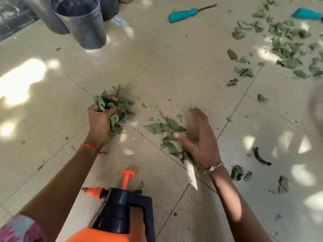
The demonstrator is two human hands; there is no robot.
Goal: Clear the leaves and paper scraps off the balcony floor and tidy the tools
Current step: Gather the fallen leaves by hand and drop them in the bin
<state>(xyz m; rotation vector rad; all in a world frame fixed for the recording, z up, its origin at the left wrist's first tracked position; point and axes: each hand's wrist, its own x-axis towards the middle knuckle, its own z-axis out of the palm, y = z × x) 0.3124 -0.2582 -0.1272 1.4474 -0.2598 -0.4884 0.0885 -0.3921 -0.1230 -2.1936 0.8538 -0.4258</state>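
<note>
Bunch of leaves [116, 113] sits inside the left hand [100, 122], loose leaves [161, 127] lie under the right hand [201, 142], pressure sprayer [120, 212] behind all the fingers.

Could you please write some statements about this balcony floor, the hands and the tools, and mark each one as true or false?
1. The left hand grips a bunch of leaves. True.
2. The right hand holds the teal-handled tool. False: the tool lies on the floor, far from both hands. The right hand has its fingers spread over loose leaves.
3. The orange spray bottle stands between the two forearms. True.
4. No leaves remain on the tiles at the upper right. False: many scattered leaves lie there.
</note>
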